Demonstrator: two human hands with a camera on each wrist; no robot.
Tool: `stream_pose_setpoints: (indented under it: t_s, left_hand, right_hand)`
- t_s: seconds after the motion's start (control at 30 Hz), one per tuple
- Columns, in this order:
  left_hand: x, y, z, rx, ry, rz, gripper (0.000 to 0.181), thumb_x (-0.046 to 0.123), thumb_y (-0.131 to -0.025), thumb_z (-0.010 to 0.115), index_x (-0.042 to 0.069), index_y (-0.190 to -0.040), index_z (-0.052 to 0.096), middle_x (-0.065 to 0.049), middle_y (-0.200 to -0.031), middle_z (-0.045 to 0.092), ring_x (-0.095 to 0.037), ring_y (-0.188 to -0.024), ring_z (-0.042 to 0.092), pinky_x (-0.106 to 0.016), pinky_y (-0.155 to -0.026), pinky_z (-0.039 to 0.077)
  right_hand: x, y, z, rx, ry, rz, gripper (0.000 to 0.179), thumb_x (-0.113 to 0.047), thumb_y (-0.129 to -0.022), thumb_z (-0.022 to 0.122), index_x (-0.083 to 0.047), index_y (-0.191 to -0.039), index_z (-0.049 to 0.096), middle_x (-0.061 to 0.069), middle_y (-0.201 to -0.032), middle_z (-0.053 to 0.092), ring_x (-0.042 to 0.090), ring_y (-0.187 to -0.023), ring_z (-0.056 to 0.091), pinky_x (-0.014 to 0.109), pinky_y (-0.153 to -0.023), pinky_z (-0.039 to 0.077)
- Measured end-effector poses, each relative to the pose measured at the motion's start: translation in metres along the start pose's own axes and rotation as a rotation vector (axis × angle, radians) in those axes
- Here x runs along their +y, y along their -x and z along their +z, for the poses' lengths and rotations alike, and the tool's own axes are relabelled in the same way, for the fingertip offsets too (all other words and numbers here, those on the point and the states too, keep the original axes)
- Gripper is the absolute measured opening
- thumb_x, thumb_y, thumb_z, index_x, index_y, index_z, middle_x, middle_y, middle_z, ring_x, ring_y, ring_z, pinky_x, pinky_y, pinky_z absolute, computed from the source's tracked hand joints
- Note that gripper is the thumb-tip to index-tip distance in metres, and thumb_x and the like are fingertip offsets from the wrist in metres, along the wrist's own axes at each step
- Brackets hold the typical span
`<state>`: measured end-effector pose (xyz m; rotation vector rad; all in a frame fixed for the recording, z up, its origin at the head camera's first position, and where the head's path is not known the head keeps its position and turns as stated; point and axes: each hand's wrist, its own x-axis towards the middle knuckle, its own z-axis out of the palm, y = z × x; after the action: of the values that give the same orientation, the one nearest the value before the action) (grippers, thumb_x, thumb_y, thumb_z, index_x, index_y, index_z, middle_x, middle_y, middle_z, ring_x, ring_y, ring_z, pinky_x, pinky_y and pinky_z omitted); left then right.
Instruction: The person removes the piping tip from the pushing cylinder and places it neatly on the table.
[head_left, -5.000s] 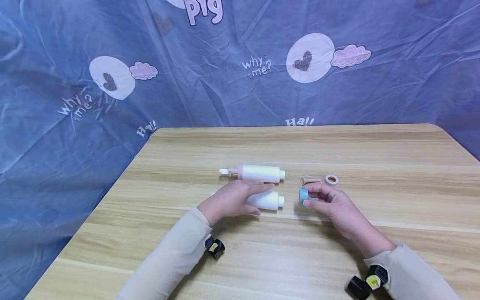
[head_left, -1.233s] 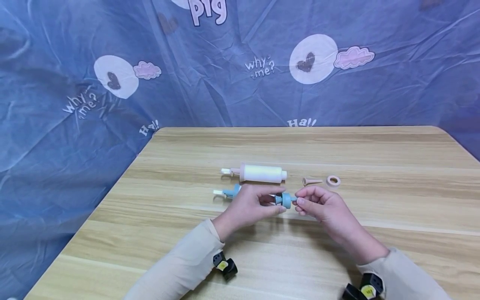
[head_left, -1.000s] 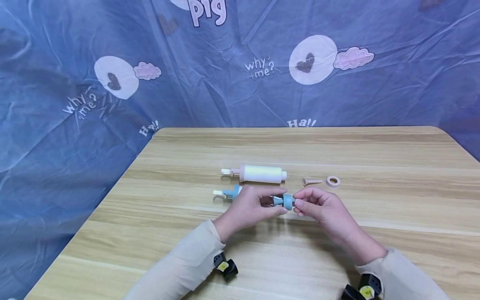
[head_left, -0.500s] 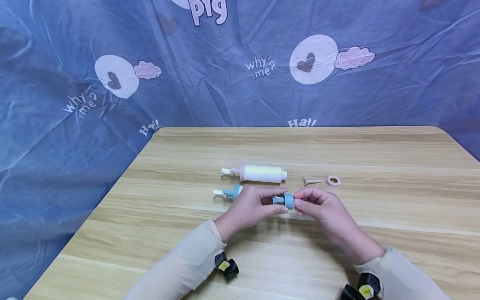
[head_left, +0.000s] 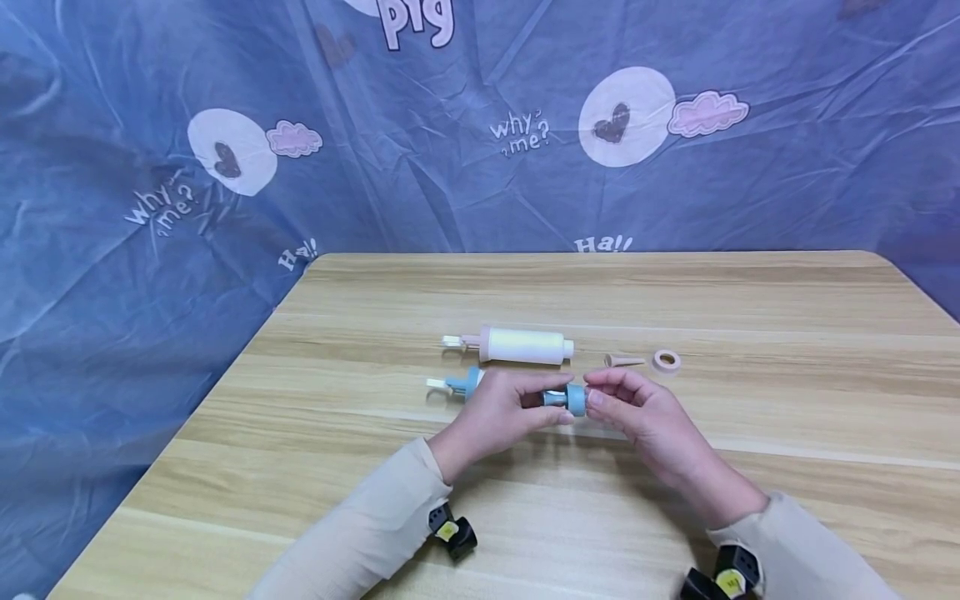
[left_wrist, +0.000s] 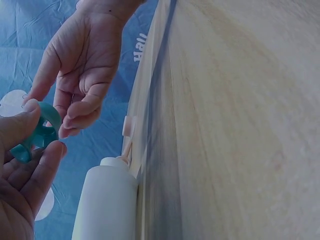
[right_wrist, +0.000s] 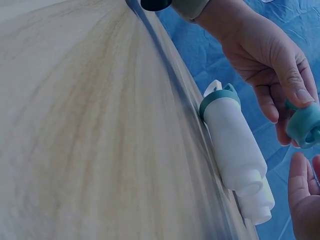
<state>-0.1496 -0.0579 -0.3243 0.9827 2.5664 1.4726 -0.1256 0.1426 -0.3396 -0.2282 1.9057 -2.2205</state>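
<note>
In the head view, a blue ring (head_left: pixel 577 401) sits around a flared blue stem (head_left: pixel 553 399), held between the two hands above the table. My left hand (head_left: pixel 495 414) has its thumb and fingers around the piece from the left. From the right, my right hand (head_left: pixel 658 421) pinches it near the ring; the right wrist view shows that thumb on the blue ring (right_wrist: pixel 304 124). Behind the left hand lies a white bottle with a blue collar (head_left: pixel 474 382), mostly hidden in the head view. Its white body (right_wrist: pixel 235 137) shows in the right wrist view.
Farther back lies a white bottle with a pink collar (head_left: pixel 527 347), on its side. To its right rest a pink flared stem (head_left: pixel 624 361) and a pink ring (head_left: pixel 667 361). The wooden table (head_left: pixel 375 304) ends at a blue printed cloth (head_left: pixel 442 183).
Five seconds ago the right hand held the blue piece alone, with the left hand over the blue-collared bottle. Both hands then came together at the piece. In the last second the ring barely shifted.
</note>
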Motion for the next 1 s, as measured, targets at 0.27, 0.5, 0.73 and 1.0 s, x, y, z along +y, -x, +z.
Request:
stream_pose_setpoints:
  t_s: [0.27,0.5,0.73,1.0]
  left_hand:
    - [-0.0016,-0.0007,0.0022,-0.009,0.021,0.023,0.041,0.013,-0.076,0.075,0.007,-0.116,0.065,-0.007,-0.103,0.070,0.002,-0.061,0.050,-0.016,-0.054,0.046]
    - [-0.0037,-0.0006,0.0035,-0.007,0.012,0.038,0.040,0.013,-0.076,0.076,0.007,-0.114,0.066,-0.007,-0.104,0.070,0.003,-0.066,0.054,-0.017,-0.058,0.049]
    - [-0.0029,-0.0013,0.0042,-0.021,0.024,0.019,0.041,0.014,-0.075,0.076,0.008,-0.114,0.067,-0.005,-0.104,0.070,0.002,-0.068,0.054,-0.016,-0.059,0.049]
    - [-0.0010,-0.0045,0.0067,-0.034,0.049,-0.017,0.040,0.016,-0.078,0.074,0.009,-0.117,0.065,-0.004,-0.105,0.069,0.002,-0.072,0.054,-0.016,-0.064,0.049]
  right_hand:
    - [0.0039,0.0001,0.0034,-0.040,0.014,-0.031,0.019,-0.006,-0.089,0.060,-0.020,-0.101,0.063,-0.003,-0.095,0.059,0.008,-0.088,0.058,0.022,-0.080,0.051]
    - [0.0077,0.0006,0.0026,-0.057,0.005,-0.048,0.021,-0.003,-0.088,0.059,-0.020,-0.099,0.065,-0.003,-0.097,0.061,0.009,-0.092,0.058,0.021,-0.080,0.051]
    - [0.0059,0.0021,0.0020,-0.035,0.027,-0.025,0.020,-0.006,-0.088,0.061,-0.023,-0.097,0.065,-0.005,-0.097,0.061,0.007,-0.092,0.058,0.021,-0.081,0.051]
    - [0.0039,0.0042,-0.0045,0.037,0.086,-0.004,0.019,-0.008,-0.087,0.063,-0.023,-0.099,0.066,-0.006,-0.098,0.062,0.006,-0.091,0.059,0.020,-0.078,0.051]
